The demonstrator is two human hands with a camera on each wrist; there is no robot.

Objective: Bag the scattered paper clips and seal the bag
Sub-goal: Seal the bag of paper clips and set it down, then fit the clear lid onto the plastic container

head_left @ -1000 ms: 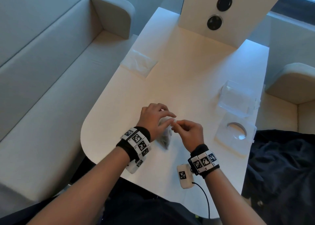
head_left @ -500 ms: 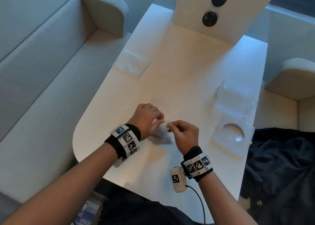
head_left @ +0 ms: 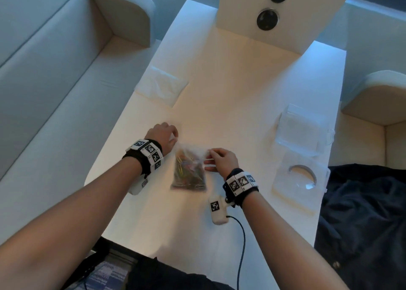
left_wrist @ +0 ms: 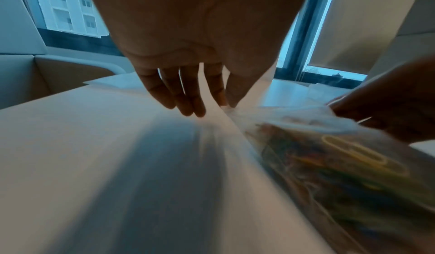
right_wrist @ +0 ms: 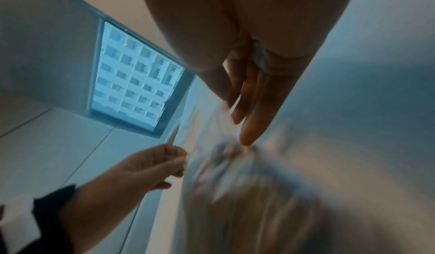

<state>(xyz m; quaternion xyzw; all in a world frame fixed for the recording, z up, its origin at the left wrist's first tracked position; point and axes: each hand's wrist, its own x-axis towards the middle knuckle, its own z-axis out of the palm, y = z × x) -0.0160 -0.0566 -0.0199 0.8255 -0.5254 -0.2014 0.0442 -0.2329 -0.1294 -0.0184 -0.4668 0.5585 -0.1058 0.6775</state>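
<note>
From the head view, the clear bag (head_left: 189, 171), bunched between the hands half a second ago, now lies stretched flat on the white counter (head_left: 230, 87), coloured paper clips (head_left: 186, 173) inside; sealing looks near. Left hand (head_left: 163, 136) and right hand (head_left: 220, 160) pinch its top corners.

Left wrist view: thin crinkly film, glossy wire loops (left_wrist: 353, 155).

Right wrist view: blurred; fingers (right_wrist: 249, 109) probably pinch the rim.

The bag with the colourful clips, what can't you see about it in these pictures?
- Whether the bag is sealed: in the head view its top edge is smeared by motion between the left hand and right hand.
- How many paper clips there are: the left wrist view cuts the bag off at its right edge and blurs them.
- The right hand's grip: in the right wrist view the bag is a blur below its fingers.
</note>
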